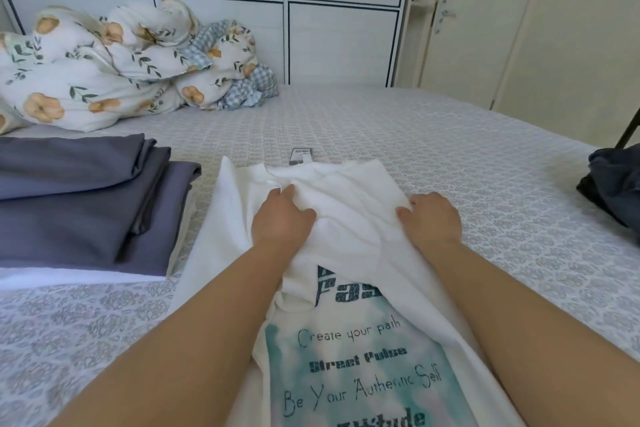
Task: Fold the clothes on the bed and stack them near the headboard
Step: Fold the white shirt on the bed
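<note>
A white T-shirt (349, 204) with a teal printed panel and dark lettering lies in front of me on the bed, its far part bunched up. A dark tag (302, 156) sticks out beyond its far edge. My left hand (282, 218) grips a fold of the white cloth near the shirt's middle. My right hand (431, 218) holds the shirt's right edge, fingers curled into the fabric. To the left lies a stack of folded grey-purple cloth (86, 201). A dark garment (613, 184) sits crumpled at the bed's right edge.
A rumpled floral duvet (114, 69) is heaped at the back left against the white panelled headboard (339, 38). The patterned grey bedsheet (450, 135) stretches between the shirt and the headboard. A cream door (485, 21) stands at the right.
</note>
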